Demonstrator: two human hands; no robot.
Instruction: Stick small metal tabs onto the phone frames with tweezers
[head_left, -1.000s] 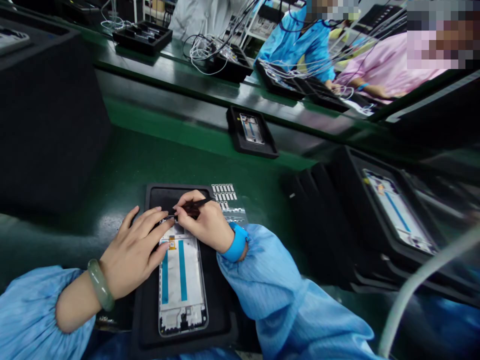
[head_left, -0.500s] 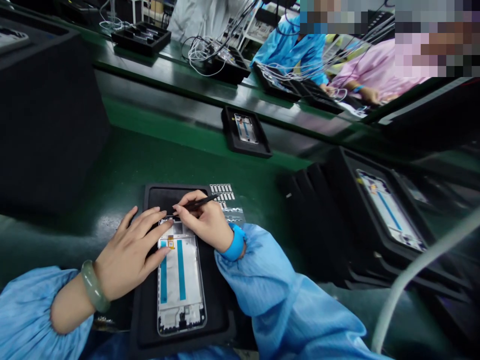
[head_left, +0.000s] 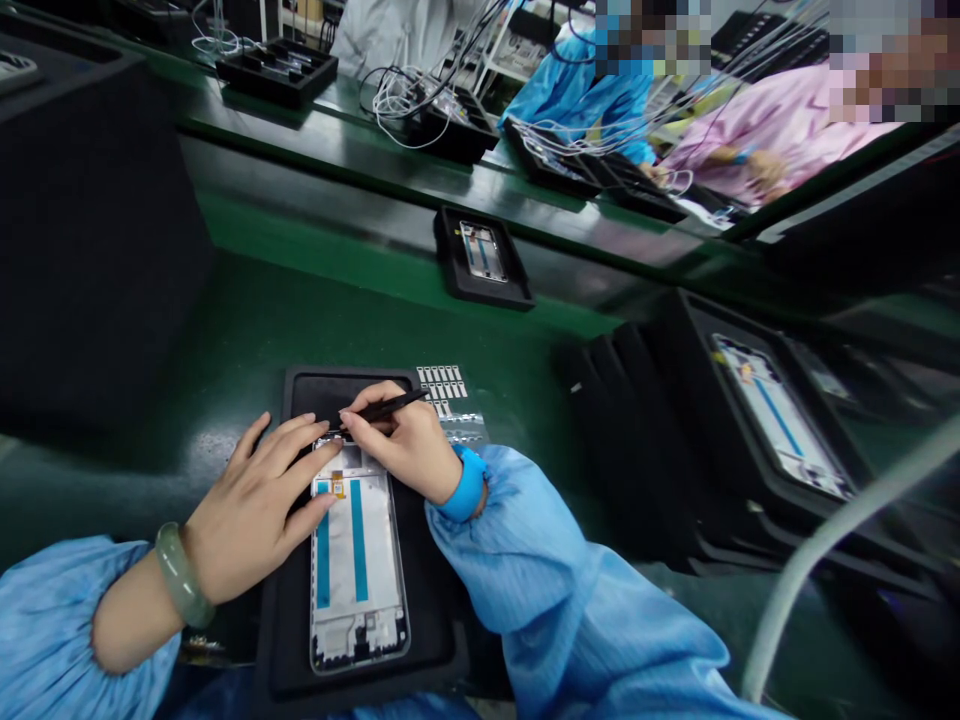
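Note:
A silver phone frame (head_left: 379,560) with two blue strips lies in a black foam tray (head_left: 439,640). My left hand (head_left: 266,490), fingers spread, rests along the upper left of the frame, fingertips at its top edge. In my right hand (head_left: 409,440) is a dark pen-like tool (head_left: 390,406), pinched between thumb and fingers, its lower end at the frame's top edge and too small to make out. Just beyond that hand lies a sheet of small white pieces (head_left: 442,382).
Another phone frame sits in a black tray (head_left: 487,290) farther back. Stacked black trays (head_left: 667,430) stand at right, one holding a frame, beside a pale curved tube (head_left: 825,545). A large black stack (head_left: 97,250) is at left. People work across the bench among cables.
The whole view has shifted slightly. The dark tool lies at a slightly flatter angle in my right hand; both hands otherwise stay in place. Across the bench, a person's hand in a pink sleeve has moved.

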